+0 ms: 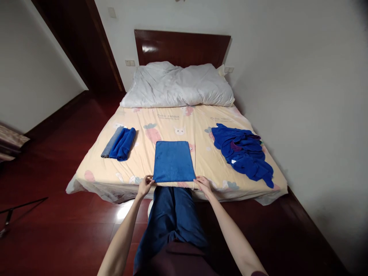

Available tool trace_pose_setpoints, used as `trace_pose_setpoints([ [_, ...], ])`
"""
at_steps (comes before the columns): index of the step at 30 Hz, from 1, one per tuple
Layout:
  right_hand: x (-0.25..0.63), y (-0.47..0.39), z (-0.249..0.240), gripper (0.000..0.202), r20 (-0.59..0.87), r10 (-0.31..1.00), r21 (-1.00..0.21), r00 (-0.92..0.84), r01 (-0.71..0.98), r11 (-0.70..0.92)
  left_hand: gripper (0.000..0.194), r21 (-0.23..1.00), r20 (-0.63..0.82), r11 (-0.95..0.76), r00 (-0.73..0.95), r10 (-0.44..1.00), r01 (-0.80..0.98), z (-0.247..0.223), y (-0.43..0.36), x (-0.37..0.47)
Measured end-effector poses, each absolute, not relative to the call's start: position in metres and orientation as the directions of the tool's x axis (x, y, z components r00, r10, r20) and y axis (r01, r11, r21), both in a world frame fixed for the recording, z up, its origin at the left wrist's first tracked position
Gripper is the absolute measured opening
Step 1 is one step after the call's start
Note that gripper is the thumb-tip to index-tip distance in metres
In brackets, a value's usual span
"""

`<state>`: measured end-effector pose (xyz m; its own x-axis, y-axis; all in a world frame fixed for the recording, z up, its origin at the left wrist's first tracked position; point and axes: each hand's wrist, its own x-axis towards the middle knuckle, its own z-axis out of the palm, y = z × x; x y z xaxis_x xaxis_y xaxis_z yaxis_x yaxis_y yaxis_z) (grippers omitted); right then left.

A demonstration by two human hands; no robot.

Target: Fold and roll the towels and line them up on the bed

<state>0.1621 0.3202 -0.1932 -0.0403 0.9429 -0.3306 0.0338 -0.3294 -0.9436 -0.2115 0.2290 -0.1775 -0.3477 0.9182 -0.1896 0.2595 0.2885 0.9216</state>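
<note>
A flat, square blue cloth lies on the bed near its front edge, with a small white tag at its right side. My left hand pinches the near left corner of this cloth. At the near right corner, my right hand has its fingers closed on the cloth. Rolled blue cloths rest to the left, beside a grey-blue roll. On the right lies a crumpled heap of blue cloths with a purple patch and a white tag showing.
The bed has a cream patterned sheet, a bunched grey-white quilt and a dark wooden headboard. A wall runs along the right. A thin black stand is on the floor at the left.
</note>
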Motion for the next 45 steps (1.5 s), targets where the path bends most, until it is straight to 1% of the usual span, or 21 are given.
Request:
trace_pose_setpoints([
  [7,0.161,0.315,-0.193,0.061,-0.335,0.942,-0.938,0.013,0.091,-0.335,0.045,0.873,-0.178,0.343,-0.428,0.886,0.347,-0.181,0.217,-0.207],
  [16,0.163,0.306,-0.194,0.059,-0.324,0.942,-0.912,0.091,0.236,-0.336,0.039,0.8,-0.199,0.408,-0.448,0.872,0.44,-0.175,0.211,-0.2],
  [19,0.164,0.301,-0.195,0.053,-0.332,0.937,-0.886,0.111,0.306,-0.349,0.035,0.772,-0.208,0.427,-0.448,0.87,0.47,-0.178,0.206,-0.199],
  [23,0.167,0.304,-0.185,0.037,-0.346,0.932,-0.832,0.104,0.425,-0.356,0.028,0.739,-0.178,0.404,-0.422,0.889,0.539,-0.177,0.205,-0.2],
  [25,0.164,0.309,-0.175,0.029,-0.276,0.955,-0.778,0.112,0.558,-0.29,0.028,0.721,-0.136,0.378,-0.416,0.899,0.581,-0.175,0.21,-0.2],
  [26,0.16,0.311,-0.169,0.029,-0.201,0.974,-0.732,0.106,0.644,-0.222,0.029,0.702,-0.096,0.349,-0.404,0.91,0.62,-0.173,0.214,-0.2],
  [28,0.147,0.319,-0.157,0.036,-0.018,0.999,-0.611,0.037,0.79,-0.04,0.032,0.639,0.014,0.255,-0.342,0.939,0.726,-0.17,0.225,-0.196],
  [29,0.139,0.323,-0.153,0.041,0.059,0.998,-0.559,-0.016,0.828,0.047,0.035,0.597,0.064,0.198,-0.292,0.954,0.777,-0.168,0.233,-0.194],
  [31,0.118,0.334,-0.147,0.047,0.143,0.983,-0.517,-0.118,0.838,0.176,0.04,0.528,0.112,0.103,-0.19,0.975,0.843,-0.165,0.254,-0.189],
  [34,0.086,0.361,-0.145,0.052,0.164,0.956,-0.507,-0.243,0.811,0.293,0.042,0.514,0.067,0.068,-0.119,0.991,0.855,-0.162,0.297,-0.189],
  [38,0.055,0.421,-0.151,0.052,0.13,0.922,-0.499,-0.365,0.779,0.379,0.04,0.499,0.036,0.041,-0.068,0.997,0.865,-0.157,0.373,-0.209],
  [42,0.045,0.496,-0.159,0.049,0.139,0.912,-0.45,-0.386,0.796,0.406,0.043,0.459,0.071,-0.009,-0.026,0.997,0.888,-0.155,0.449,-0.238],
  [45,0.048,0.543,-0.167,0.044,0.123,0.909,-0.395,-0.398,0.821,0.412,0.04,0.422,0.076,-0.029,-0.003,0.997,0.906,-0.159,0.49,-0.254],
])
